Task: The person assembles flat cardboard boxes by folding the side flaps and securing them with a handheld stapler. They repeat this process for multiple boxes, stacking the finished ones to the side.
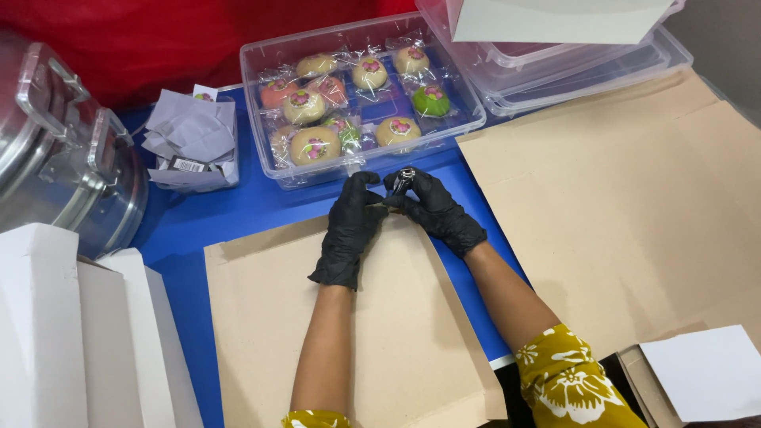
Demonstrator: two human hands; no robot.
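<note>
here, both my hands meet at the far edge of the brown paper sheet (349, 333) that lies on the blue desk (238, 210). my right hand (434, 208) has its gloved fingers (418, 184) clenched round a small shiny metal tool (404, 179), held up and tilted toward the other hand, probably so the tip sits where i can see it. my left hand (350, 230) rests on the paper's edge, its fingers (363, 189) pinched against the tool's tip or something tiny there; i cannot tell which. just beyond my hands stands a clear plastic tray (261, 59) of wrapped round cakes (315, 145), near enough to reach. to the left sit a heap of folded grey papers (190, 127), a big metal pot (55, 150) and white boxes (47, 333); a second brown sheet (626, 206) lies to the right.
</note>
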